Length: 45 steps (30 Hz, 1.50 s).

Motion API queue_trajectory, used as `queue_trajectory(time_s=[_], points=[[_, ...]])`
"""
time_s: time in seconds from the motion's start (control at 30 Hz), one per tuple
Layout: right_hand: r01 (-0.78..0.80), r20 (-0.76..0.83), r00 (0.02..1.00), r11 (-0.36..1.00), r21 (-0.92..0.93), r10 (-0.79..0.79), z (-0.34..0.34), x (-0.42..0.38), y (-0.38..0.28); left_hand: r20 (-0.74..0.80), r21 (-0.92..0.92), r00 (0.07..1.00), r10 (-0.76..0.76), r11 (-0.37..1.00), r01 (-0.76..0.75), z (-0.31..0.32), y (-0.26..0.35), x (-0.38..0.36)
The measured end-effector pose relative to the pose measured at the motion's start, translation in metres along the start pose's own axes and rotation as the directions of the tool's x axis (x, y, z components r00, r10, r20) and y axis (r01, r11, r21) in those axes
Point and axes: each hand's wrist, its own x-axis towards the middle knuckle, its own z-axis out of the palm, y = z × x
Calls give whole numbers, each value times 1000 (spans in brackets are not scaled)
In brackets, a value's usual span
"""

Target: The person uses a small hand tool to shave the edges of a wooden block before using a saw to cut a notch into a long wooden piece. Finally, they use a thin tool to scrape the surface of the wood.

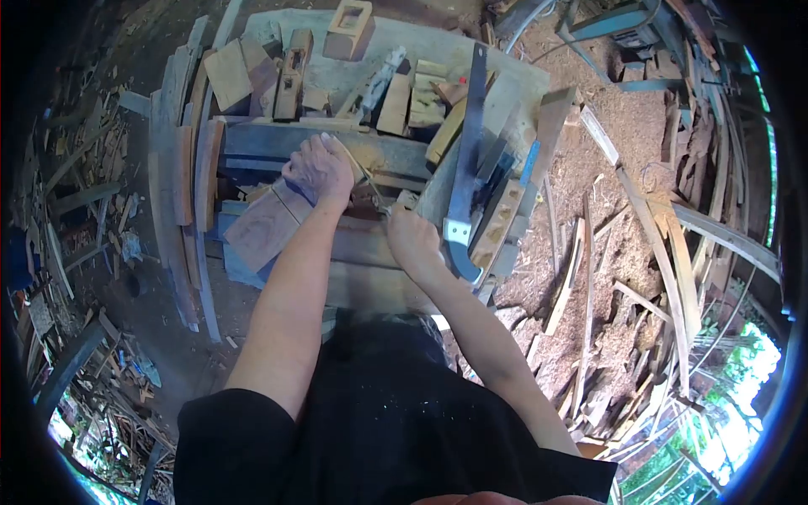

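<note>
Work looks mid-way: left hand [318,171] presses flat on the thin wooden strip [358,168] atop the workbench [278,139]; right hand [411,237] grips something I can't make out.

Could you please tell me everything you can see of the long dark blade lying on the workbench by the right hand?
The long blade looks like dark, bluish-grey metal, flat and narrow, running from the far side of the workbench towards the person. Near its lower end sits a pale plate with small dark spots, below which it curves into a dark, hooked end at the bench edge. It lies flat over wooden blocks and slats, just beside the right hand; whether the hand touches it cannot be told.
</note>
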Motion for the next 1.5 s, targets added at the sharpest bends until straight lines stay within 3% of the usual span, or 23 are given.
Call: queue_trajectory(time_s=[0.13, 0.2, 0.23, 0.3, 0.33, 0.4, 0.5, 0.63, 0.7, 0.83, 0.9, 1.0, 1.07, 1.13, 1.2, 1.33, 1.4, 1.47, 1.5], points=[[-69, 63, 996, 998, -4, 69, 17, 0, 6, -12, -13, 1000, 21, 1000, -22, 2, -1, -3], [16, -92, 996, 999, 45, -12, 4, -5, 12, -145, -33, 989, 28, 999, -33, 4, 2, -2], [19, -106, 994, 999, 45, -14, 2, -9, 13, -157, -39, 987, 33, 998, -39, 5, 3, 0], [117, -325, 939, 993, -12, -114, 6, -26, 12, -130, 8, 991, 20, 1000, -19, 6, 1, -1], [117, -328, 938, 993, -10, -114, 8, -33, 13, -132, 9, 991, 22, 1000, -21, 7, 0, -2], [116, -349, 915, 962, -248, -200, 8, -39, 12, -118, 5, 993, 15, 1000, -14, 6, 1, -1], [21, -221, 970, 943, -332, -99, 1, -32, 0, -93, 17, 996, 0, 1000, 2, 3, 3, 0], [-104, -218, 975, 961, -258, 47, -2, -22, -11, -113, -1, 993, 26, 1000, -26, 5, 2, -2], [36, -256, 959, 951, -308, -119, -5, -36, -9, -129, 12, 991, 46, 999, -44, 4, 2, -2], [16, -182, 981, 969, -248, -63, -3, -38, -2, -142, 4, 989, 32, 1000, -31, 10, 0, -1], [178, -299, 935, 981, -71, -191, 4, -5, -6, -120, 19, 992, 41, 999, -39, 7, 1, -2], [122, -268, 952, 987, -108, -148, 10, 33, -28, -156, 22, 986, 57, 998, -54, 6, 0, -3], [154, -339, 926, 986, -66, -167, 8, 15, -11, -154, 3, 986, 70, 998, -71, 6, -2, -5], [130, -189, 971, 987, -99, -147, -1, -7, -5, -149, -29, 986, 77, 996, -82, 6, 1, -1], [62, -136, 987, 987, -146, -82, 6, 6, -12, -123, -11, 990, 66, 998, -68, 7, -1, -3], [134, -260, 954, 989, -60, -145, 12, 41, -24, -104, -26, 993, 65, 997, -68, 2, 0, -1], [129, -265, 954, 990, -53, -139, 1, 27, -19, 15, -81, 1000, 27, 996, -26, -3, 2, -3], [32, -89, 995, 994, -107, -42, -12, -1, -19, 33, -69, 999, 28, 997, -26, -5, 7, -1], [31, -81, 996, 994, -108, -40, -9, 4, -19, 41, -49, 999, 6, 999, -4, -4, 6, -1]])
